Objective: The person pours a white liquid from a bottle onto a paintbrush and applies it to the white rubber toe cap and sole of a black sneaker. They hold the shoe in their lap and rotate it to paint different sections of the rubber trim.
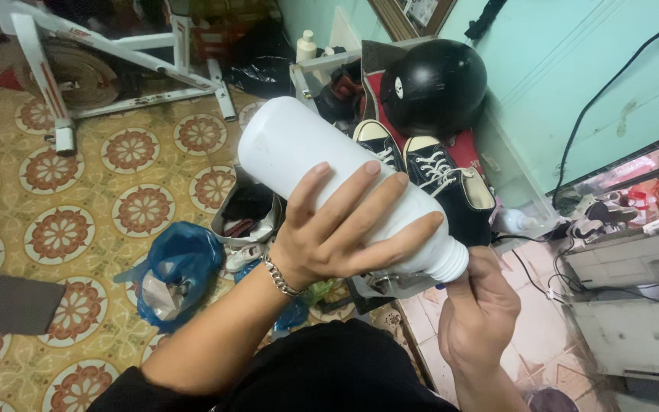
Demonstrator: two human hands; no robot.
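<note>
Patterned yellow floor tiles (78, 221) with red rosettes fill the left; a turquoise wall (573, 84) stands at right, with a black helmet (432, 84) and black lace-up sneakers (444, 179) on a low shoe rack against it. Our left hand (345, 229) wraps over the large white opaque plastic bottle (322, 168), fingers spread across its body, a silver chain bracelet (280, 276) at the wrist. We hold the bottle in mid-air, tilted, base up-left, threaded neck down-right. Our right hand (478, 305) closes around the neck end; something dark blue shows there, maybe a cap, cannot tell. Judgement: a firm left grip keeps the body from rolling while the right works the neck; keeping the mouth from dipping lower guards against spills. Blue plastic bag (173, 271) lies on the tiles below.
</note>
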